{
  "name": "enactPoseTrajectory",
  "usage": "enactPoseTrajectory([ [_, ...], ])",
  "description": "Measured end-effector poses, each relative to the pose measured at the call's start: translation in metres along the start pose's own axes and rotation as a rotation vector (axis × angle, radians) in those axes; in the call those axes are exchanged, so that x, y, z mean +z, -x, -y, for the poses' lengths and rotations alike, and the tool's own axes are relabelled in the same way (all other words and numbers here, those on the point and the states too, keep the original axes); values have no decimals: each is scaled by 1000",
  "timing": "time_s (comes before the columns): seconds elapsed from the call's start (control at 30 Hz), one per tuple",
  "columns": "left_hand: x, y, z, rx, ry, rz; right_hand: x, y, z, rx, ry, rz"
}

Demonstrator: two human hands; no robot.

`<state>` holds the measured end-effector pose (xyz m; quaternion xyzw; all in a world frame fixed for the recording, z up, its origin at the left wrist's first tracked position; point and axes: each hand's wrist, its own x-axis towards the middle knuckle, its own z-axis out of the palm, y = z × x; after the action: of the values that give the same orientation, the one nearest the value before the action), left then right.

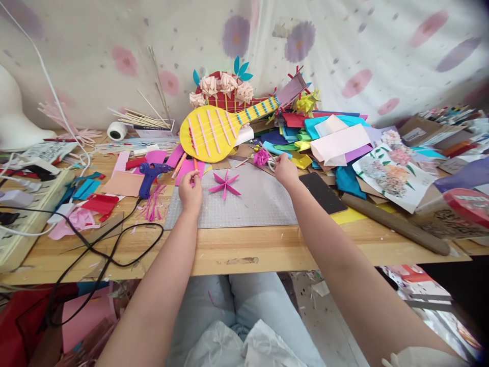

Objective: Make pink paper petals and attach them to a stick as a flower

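Observation:
On the grey cutting mat [244, 214] lies a magenta paper flower shape [225, 185] with several narrow pointed petals. My left hand [190, 190] is at the mat's left side, its fingers curled together near the tip of an orange stick [195, 165]; whatever they may pinch is too small to name. At the mat's back right, the fingers of my right hand [286, 171] are closed beside a pale looped item, possibly scissor handles [271, 163]. A crumpled purple paper flower [261, 157] sits just left of that hand. What the right fingers grip is hidden.
Behind the mat leans a yellow paper lute [208, 134]. A blue glue gun [150, 178] stands at left, its black cable [126, 228] looping over the table edge. Coloured paper [340, 140], a black slab [322, 192] and a brown tube [393, 223] lie at right.

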<state>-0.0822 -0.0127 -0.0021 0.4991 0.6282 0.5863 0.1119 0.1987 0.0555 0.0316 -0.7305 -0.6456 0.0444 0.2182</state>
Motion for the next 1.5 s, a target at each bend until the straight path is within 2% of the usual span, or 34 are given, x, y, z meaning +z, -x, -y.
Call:
enactPoseTrajectory([
  [0.07,0,1,-2,9,-10,8,-4,4,7,30,-96,-98],
  [0.13,0,3,-4,14,-33,28,-3,11,19,11,-175,-143],
  [0.33,1,12,-14,66,-136,101,18,46,53,-155,-137,-78],
  [0.5,5,18,-20,54,-177,164,32,64,56,-505,-94,71],
  [0.57,6,22,-22,45,-185,205,33,69,56,-590,-95,90],
  [0.77,10,37,-36,108,-334,364,27,79,61,-492,-92,150],
  [0.93,19,46,-43,138,-419,498,29,79,61,-485,-99,173],
  [1.2,26,42,-39,56,-525,468,34,74,58,-434,-110,76],
  [1.4,32,38,-41,29,-509,471,32,75,59,-582,-177,127],
  [1.5,32,38,-39,-25,-444,427,34,75,59,-574,-191,131],
])
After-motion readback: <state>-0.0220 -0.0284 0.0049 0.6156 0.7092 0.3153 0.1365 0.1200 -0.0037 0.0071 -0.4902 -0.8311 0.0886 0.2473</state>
